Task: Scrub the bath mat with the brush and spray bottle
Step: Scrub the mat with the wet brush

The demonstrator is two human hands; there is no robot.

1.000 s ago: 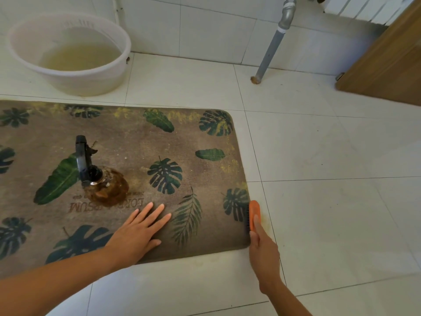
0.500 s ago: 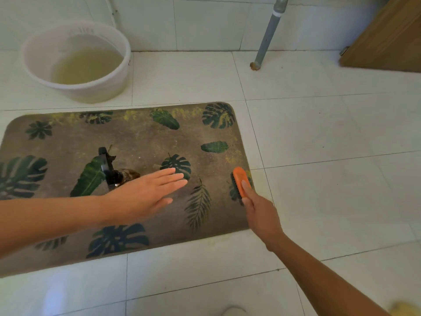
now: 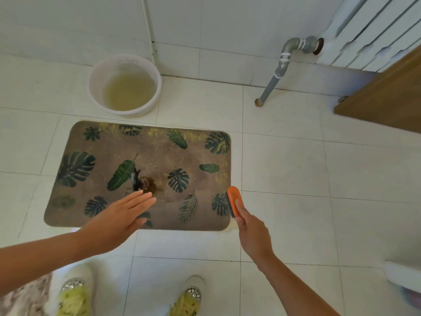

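Note:
A brown bath mat (image 3: 150,153) printed with green leaves lies flat on the white tiled floor. An amber spray bottle (image 3: 144,184) with a black trigger head stands upright near the mat's middle. My left hand (image 3: 120,216) hovers over the mat's front part, flat, fingers together and stretched toward the bottle, holding nothing. My right hand (image 3: 251,231) grips an orange brush (image 3: 234,200) with dark bristles, held in the air above the mat's front right corner, bristles facing left.
A white basin (image 3: 96,71) of cloudy yellowish water stands behind the mat by the wall. A grey pipe (image 3: 276,74) runs down to the floor at the right, beside a radiator and a wooden door (image 3: 387,94). My two feet in slippers (image 3: 189,297) are below.
The view has risen, so the mat looks smaller and farther. My left hand lifted off the mat and now hovers. My right hand raised the brush off the mat's edge.

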